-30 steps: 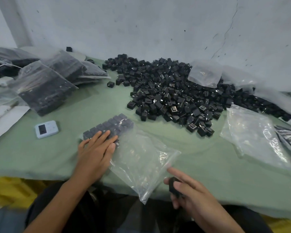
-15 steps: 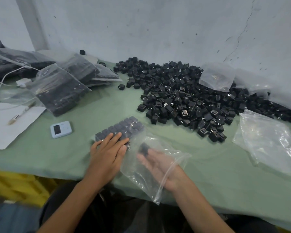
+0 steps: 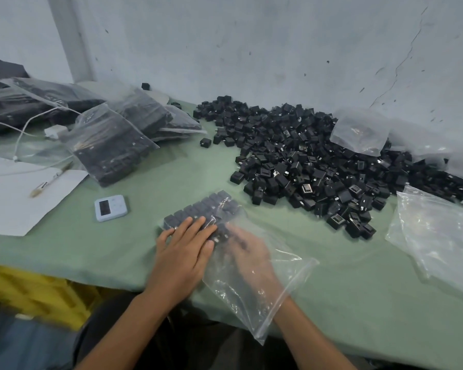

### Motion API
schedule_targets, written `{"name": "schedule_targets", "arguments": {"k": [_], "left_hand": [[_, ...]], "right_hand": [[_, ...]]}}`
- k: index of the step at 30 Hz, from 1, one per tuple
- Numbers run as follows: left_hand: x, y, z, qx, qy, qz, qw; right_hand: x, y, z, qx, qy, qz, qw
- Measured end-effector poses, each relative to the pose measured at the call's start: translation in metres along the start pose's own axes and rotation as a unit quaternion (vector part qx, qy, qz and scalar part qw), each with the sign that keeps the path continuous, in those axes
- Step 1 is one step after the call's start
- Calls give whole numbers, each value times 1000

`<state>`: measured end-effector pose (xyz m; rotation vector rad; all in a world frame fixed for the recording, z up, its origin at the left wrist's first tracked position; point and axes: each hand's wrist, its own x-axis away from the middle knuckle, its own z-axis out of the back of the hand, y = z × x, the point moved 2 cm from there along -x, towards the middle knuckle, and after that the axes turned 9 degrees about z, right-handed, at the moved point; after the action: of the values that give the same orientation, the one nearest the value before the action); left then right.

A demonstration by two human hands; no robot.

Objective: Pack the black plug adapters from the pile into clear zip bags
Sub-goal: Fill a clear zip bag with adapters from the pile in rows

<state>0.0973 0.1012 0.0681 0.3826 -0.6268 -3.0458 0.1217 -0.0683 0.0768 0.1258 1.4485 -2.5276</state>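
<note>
L hand (image 3: 183, 249) flat on bagged adapters (image 3: 201, 209); R hand (image 3: 249, 259) inside bag (image 3: 238, 296) (blurred).

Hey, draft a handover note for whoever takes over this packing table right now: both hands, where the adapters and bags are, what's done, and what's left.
Left hand: flat, fingers straight, resting on the rows of adapters through the current zip bag.
Right hand: inside that bag, blurred through the plastic; can't tell if it holds an adapter.
Done: several filled bags stacked at the far left; the current bag is partly filled and not sealed.
Left: a large loose pile lies beyond the current bag; empty bags lie at the right.
</note>
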Motion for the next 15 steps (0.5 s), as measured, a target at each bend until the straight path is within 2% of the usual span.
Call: {"name": "schedule_targets", "arguments": {"k": [6, 10, 15], "left_hand": [[-5, 6, 6, -20, 2, -5, 1000], [-9, 12, 5, -31, -1, -37, 999], [-8, 9, -2, -16, -17, -49, 999]], "right_hand": [[4, -4, -5, -24, 40, -17, 999], [3, 1, -6, -41, 25, -14, 999], [5, -4, -1, 20, 1, -16, 1000]]}}
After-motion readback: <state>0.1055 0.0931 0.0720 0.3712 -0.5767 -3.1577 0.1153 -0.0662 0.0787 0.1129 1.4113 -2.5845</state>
